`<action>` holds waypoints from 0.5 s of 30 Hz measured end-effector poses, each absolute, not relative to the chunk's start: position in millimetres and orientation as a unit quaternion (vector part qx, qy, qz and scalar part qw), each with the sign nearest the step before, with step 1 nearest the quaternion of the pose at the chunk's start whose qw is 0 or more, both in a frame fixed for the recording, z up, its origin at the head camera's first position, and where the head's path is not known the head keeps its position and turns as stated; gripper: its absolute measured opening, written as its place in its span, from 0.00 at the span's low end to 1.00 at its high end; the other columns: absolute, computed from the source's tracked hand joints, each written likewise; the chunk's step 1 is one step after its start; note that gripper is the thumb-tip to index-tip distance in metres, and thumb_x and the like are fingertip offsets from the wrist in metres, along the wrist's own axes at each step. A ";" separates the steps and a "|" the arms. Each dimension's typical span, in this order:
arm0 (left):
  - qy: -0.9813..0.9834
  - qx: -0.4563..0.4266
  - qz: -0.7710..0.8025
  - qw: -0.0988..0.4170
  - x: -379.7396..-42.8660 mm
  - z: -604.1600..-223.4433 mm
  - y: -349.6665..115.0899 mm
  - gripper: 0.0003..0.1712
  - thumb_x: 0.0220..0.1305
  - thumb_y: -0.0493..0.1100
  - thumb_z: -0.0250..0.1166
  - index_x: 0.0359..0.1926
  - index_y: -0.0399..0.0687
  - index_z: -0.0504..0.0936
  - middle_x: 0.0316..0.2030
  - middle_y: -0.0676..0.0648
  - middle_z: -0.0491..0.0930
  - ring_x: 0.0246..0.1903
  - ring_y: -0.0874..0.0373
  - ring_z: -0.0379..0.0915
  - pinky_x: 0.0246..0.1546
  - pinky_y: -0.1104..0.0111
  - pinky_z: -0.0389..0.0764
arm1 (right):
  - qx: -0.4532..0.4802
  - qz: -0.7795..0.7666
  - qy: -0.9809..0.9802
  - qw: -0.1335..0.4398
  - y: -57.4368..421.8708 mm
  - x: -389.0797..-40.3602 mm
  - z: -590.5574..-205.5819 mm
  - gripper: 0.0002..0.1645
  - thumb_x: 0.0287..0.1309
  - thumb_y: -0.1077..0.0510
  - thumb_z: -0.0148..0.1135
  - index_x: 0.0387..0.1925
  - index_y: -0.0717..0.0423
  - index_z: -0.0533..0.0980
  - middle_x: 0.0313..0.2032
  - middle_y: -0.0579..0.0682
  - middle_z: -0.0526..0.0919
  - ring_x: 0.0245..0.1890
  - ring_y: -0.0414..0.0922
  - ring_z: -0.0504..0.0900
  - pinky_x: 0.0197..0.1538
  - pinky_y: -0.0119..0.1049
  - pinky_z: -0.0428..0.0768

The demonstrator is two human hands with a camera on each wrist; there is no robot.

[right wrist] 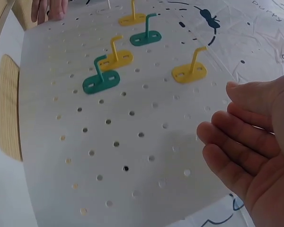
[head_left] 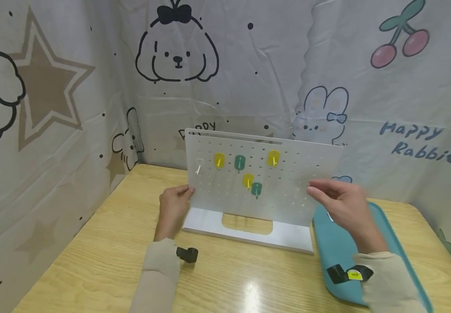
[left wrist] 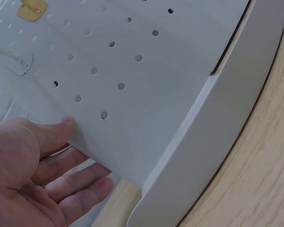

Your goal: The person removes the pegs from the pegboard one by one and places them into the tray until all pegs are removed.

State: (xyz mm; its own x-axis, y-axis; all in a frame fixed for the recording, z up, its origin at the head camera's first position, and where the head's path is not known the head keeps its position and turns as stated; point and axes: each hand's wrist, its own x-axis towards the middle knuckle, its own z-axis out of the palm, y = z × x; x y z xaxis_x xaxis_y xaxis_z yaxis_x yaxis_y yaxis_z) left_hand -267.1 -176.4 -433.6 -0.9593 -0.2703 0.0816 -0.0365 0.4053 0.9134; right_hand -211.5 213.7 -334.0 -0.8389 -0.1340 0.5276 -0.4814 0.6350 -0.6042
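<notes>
A white pegboard [head_left: 288, 204] stands upright on its white base [head_left: 205, 220]. My left hand [head_left: 173, 204] grips its left edge; in the left wrist view the thumb lies on the front face and the fingers go behind. Near the right edge, my right hand [head_left: 340, 204] is held with loosely bent fingers, and nothing shows between them in the right wrist view. On the board sit yellow hooks [head_left: 219, 161], [right wrist: 189, 73], green hooks [head_left: 239, 163], [right wrist: 101, 82] and one white hook [head_left: 199, 168] at the far left.
A teal tray [head_left: 332, 269] lies on the wooden table [head_left: 225, 278], under the right forearm. Behind the board hangs a printed cloth [head_left: 248, 87], and more cloth encloses both sides. Each wrist wears a small black camera [head_left: 188, 255].
</notes>
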 end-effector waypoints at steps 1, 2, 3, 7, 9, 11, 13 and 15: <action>-0.829 0.094 -0.542 0.106 -266.9 -433.8 -176.5 0.18 0.72 0.47 0.64 0.55 0.40 0.84 0.52 0.39 0.83 0.52 0.45 0.79 0.53 0.52 0.80 | 0.176 0.391 -0.875 0.224 211.3 -212.6 -333.3 0.14 0.63 0.59 0.70 0.45 0.65 0.84 0.38 0.55 0.88 0.34 0.29 0.82 0.37 0.18 0.79; -0.827 0.094 -0.544 0.104 -266.7 -433.8 -176.6 0.18 0.72 0.47 0.64 0.55 0.40 0.84 0.52 0.39 0.83 0.53 0.45 0.79 0.53 0.52 0.80 | 0.178 0.393 -0.874 0.225 208.8 -213.9 -332.5 0.14 0.63 0.59 0.70 0.45 0.65 0.84 0.38 0.55 0.88 0.34 0.30 0.82 0.37 0.18 0.79; -0.827 0.093 -0.544 0.107 -266.9 -434.1 -177.0 0.18 0.72 0.46 0.64 0.55 0.40 0.84 0.51 0.39 0.83 0.52 0.45 0.79 0.53 0.52 0.80 | 0.179 0.394 -0.872 0.227 206.3 -215.1 -331.5 0.14 0.63 0.59 0.70 0.45 0.65 0.84 0.38 0.55 0.88 0.34 0.31 0.83 0.37 0.19 0.79; -0.828 0.093 -0.543 0.107 -266.9 -435.1 -177.0 0.18 0.71 0.46 0.65 0.54 0.40 0.84 0.51 0.39 0.83 0.52 0.44 0.80 0.53 0.51 0.80 | 0.178 0.409 -0.867 0.223 195.0 -219.1 -327.0 0.14 0.63 0.58 0.69 0.45 0.65 0.84 0.38 0.55 0.88 0.34 0.33 0.83 0.36 0.20 0.80; -0.831 0.092 -0.538 0.109 -266.8 -434.9 -176.9 0.17 0.71 0.46 0.65 0.54 0.40 0.84 0.51 0.39 0.83 0.51 0.44 0.80 0.52 0.51 0.81 | 0.177 0.414 -0.865 0.220 188.8 -221.0 -324.5 0.14 0.64 0.58 0.69 0.45 0.65 0.84 0.38 0.55 0.88 0.34 0.37 0.84 0.36 0.20 0.80; -0.832 0.093 -0.536 0.108 -266.4 -434.3 -176.7 0.17 0.71 0.47 0.65 0.53 0.40 0.85 0.50 0.39 0.83 0.51 0.44 0.80 0.52 0.51 0.81 | 0.180 0.418 -0.863 0.219 182.6 -223.5 -322.0 0.13 0.64 0.58 0.69 0.45 0.65 0.84 0.39 0.55 0.88 0.35 0.41 0.85 0.36 0.21 0.80; -0.834 0.092 -0.532 0.110 -266.6 -433.8 -176.7 0.17 0.71 0.47 0.65 0.53 0.40 0.85 0.49 0.39 0.84 0.51 0.44 0.81 0.51 0.50 0.81 | 0.180 0.417 -0.864 0.217 176.3 -226.3 -319.5 0.13 0.64 0.58 0.69 0.45 0.64 0.84 0.39 0.55 0.88 0.36 0.45 0.85 0.37 0.21 0.80; -0.836 0.090 -0.530 0.113 -266.9 -433.4 -176.6 0.17 0.71 0.47 0.65 0.53 0.40 0.85 0.50 0.39 0.84 0.51 0.44 0.80 0.51 0.50 0.81 | 0.182 0.416 -0.865 0.215 170.4 -229.8 -317.0 0.14 0.65 0.57 0.68 0.46 0.64 0.84 0.39 0.55 0.88 0.37 0.47 0.85 0.37 0.22 0.80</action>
State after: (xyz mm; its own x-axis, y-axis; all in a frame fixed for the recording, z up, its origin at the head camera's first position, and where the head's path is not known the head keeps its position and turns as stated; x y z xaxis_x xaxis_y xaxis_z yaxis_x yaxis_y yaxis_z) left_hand -266.9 -176.6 -433.4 -0.9584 -0.2695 0.0939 -0.0300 0.4225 0.9059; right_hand -229.8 170.4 -317.0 -0.8411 -0.1355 0.5236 -0.4935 0.5883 -0.6406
